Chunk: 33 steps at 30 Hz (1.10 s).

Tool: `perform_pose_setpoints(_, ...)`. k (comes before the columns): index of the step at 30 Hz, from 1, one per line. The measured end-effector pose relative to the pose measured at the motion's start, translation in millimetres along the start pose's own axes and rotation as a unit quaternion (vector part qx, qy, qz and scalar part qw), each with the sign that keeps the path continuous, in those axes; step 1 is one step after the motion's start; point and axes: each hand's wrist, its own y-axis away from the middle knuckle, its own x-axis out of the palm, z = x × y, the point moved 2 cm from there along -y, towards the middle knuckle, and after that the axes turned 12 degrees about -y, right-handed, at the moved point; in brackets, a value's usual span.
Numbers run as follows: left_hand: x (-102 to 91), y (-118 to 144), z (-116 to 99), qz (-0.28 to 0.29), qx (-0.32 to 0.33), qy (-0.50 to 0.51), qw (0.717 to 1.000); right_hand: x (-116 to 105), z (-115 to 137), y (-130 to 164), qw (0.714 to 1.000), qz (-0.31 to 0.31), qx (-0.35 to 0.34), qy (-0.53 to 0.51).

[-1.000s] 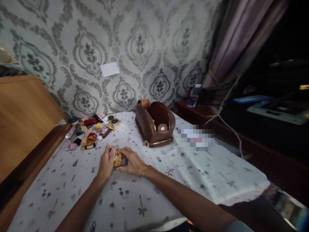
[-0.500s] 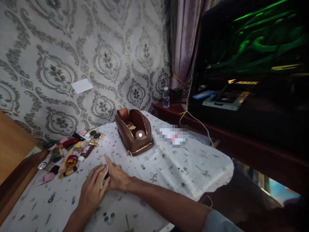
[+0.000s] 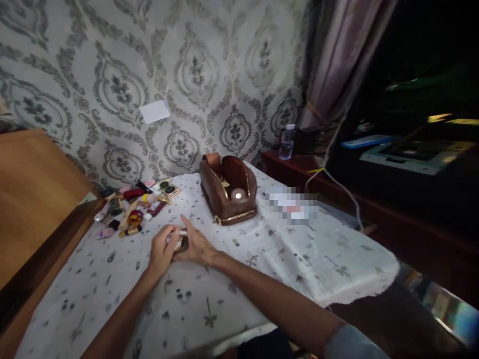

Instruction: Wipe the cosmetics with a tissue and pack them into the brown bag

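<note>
My left hand (image 3: 162, 250) and my right hand (image 3: 200, 248) meet above the table, in front of the bag. Between them is a small dark, shiny item with a pale edge (image 3: 181, 243); fingers cover much of it, so its kind is unclear. Left-hand fingers curl over its near side, while the right hand cups the other side with the thumb raised. Beyond the hands stands a brown cosmetic bag (image 3: 235, 208), unzipped, with a pale round thing showing at its opening. To the left lies a pile of cosmetics, among them an amber jar (image 3: 135, 217) and a dark red tube (image 3: 156, 208).
A patterned white cloth (image 3: 247, 299) covers the table. A blurred-out flat object (image 3: 290, 203) lies right of the bag. On the dark red desk (image 3: 271, 162) are a clear bottle (image 3: 287, 143) and a white cable (image 3: 342, 188). A wooden panel (image 3: 41, 189) borders the left side.
The camera view has turned, so the table and bag appear farther right and slightly higher. The left fingers have shifted, and more of the dark item shows between my hands.
</note>
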Motion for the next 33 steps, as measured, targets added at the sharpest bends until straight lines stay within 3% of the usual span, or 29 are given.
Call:
perform_pose_setpoints(3,4.2,4,12,-0.014,-0.090,0.065,0.994,-1,3,0,1.000,0.013,0.003,0.024)
perform_pose_setpoints(5,8.3,8,19,0.002,-0.106,0.076,0.991,-1,4,0,1.000,0.014,-0.003,0.027)
perform_pose_setpoints(9,9.2,14,28,0.036,-0.049,0.022,0.998,-1,-1,-1,0.999,0.024,-0.008,0.043)
perform_pose_setpoints(13,4.3,17,34,0.098,0.020,-0.061,0.993,-5,-7,-6,0.996,0.050,-0.057,0.050)
perform_pose_setpoints(18,3.8,18,41,0.147,-0.003,-0.152,0.977,-11,-8,-7,0.996,0.072,-0.042,0.029)
perform_pose_setpoints(22,6.1,18,41,0.131,-0.015,-0.206,0.969,-10,-1,-3,0.997,0.068,-0.023,0.012)
perform_pose_setpoints(28,3.2,20,36,0.085,-0.007,-0.218,0.972,-8,2,-4,1.000,0.015,-0.023,0.008)
perform_pose_setpoints(33,-5.7,19,27,0.036,0.027,-0.162,0.986,-3,-3,-6,0.997,0.002,-0.020,-0.075)
